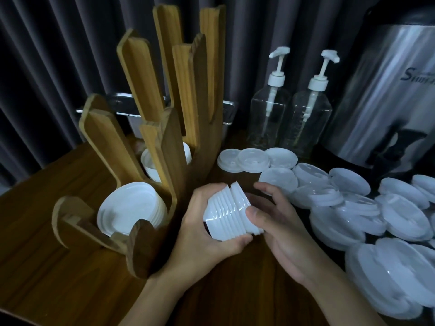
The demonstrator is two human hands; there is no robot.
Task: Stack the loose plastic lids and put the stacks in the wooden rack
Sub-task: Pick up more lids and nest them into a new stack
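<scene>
On the table (70, 267), left hand (200, 231) and right hand (280, 222) grip a half-covered stack (230, 215).

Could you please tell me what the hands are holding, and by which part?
A lid stack, lying sideways: the left hand grips one end, the right hand the other, wider end.

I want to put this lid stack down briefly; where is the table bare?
The table is bare left of and in front of the wooden rack, down to the near edge. The right side is crowded: loose lids cover it up to the pump bottles.
</scene>
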